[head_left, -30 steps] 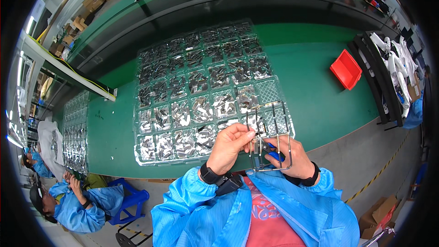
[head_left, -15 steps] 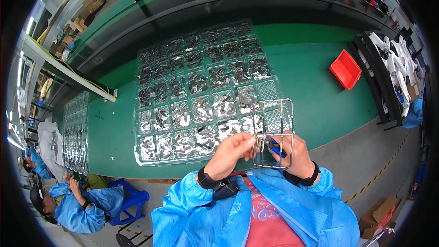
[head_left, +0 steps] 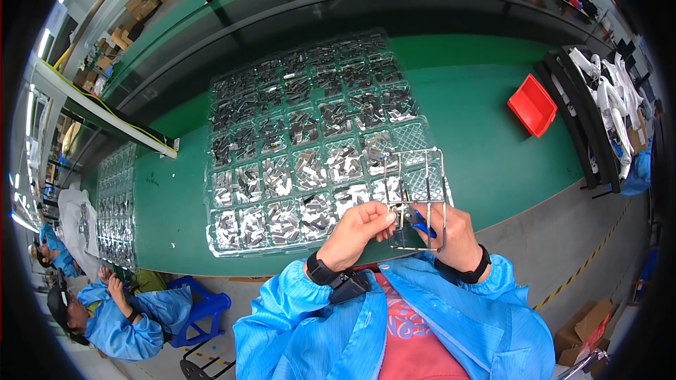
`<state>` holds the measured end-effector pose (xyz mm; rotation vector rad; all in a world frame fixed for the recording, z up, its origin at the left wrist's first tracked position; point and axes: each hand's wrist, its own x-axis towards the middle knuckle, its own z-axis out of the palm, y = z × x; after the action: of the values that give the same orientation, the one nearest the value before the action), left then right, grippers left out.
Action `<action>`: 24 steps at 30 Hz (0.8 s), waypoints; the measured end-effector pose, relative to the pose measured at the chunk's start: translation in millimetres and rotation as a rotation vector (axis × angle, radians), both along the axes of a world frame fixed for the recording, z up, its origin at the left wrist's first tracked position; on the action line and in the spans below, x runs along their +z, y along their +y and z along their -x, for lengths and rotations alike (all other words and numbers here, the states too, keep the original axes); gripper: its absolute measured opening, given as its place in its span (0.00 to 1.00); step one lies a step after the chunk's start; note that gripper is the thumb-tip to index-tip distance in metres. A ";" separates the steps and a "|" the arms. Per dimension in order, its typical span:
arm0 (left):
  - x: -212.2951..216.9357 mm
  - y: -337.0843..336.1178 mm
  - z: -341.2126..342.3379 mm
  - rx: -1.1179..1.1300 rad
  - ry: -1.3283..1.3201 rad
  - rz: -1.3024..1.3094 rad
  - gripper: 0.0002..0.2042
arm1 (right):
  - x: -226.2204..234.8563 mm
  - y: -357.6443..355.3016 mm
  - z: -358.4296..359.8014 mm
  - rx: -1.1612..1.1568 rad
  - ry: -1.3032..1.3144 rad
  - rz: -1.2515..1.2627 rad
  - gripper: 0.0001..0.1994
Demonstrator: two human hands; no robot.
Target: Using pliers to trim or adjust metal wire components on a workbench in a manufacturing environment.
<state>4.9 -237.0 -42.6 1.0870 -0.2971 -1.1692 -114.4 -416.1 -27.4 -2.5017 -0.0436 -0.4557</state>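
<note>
A small metal wire frame [head_left: 426, 203] of crossed bars is held up over the near edge of the bench, close to me. At its left side, my left hand [head_left: 355, 232] is closed, thumb and fingertips pinched on the frame; any small part between them is hidden. My right hand [head_left: 459, 238] is closed around blue-handled pliers [head_left: 422, 225], partly behind the frame's bars. The pliers' dark jaws point toward my left fingertips. Just beyond my hands lies a clear compartment tray [head_left: 303, 248] filled with small dark and silvery metal pieces [head_left: 285, 222].
A red bin [head_left: 532, 105] sits at the right on the green bench [head_left: 479, 112]. Beyond it stands a black rack [head_left: 574, 123] with white parts. Another filled tray [head_left: 116, 204] lies at the left, near a seated co-worker [head_left: 116, 317] and a blue stool [head_left: 204, 309].
The wire frame has shifted slightly left and up. My right hand and the pliers have moved a little left with it; my left hand stays nearly in place.
</note>
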 end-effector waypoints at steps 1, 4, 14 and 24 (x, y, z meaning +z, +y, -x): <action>-0.6 -0.8 -0.9 -0.001 -0.007 -0.021 0.07 | 0.5 -0.1 -0.6 -0.001 0.000 0.000 0.20; -2.5 -2.1 -3.4 0.015 -0.017 -0.058 0.06 | 4.9 -0.4 -3.7 -0.053 0.005 -0.018 0.20; 2.0 0.6 -8.3 0.093 0.215 0.032 0.09 | 8.6 -1.1 5.2 0.087 0.114 -0.091 0.24; 2.8 4.5 -3.7 0.071 0.282 0.081 0.08 | 14.3 2.8 3.8 0.174 0.088 -0.113 0.26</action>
<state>8.6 -232.5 -39.7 0.8429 -0.0842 -1.2192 -118.2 -413.3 -13.1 -2.3791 -0.1938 -0.2684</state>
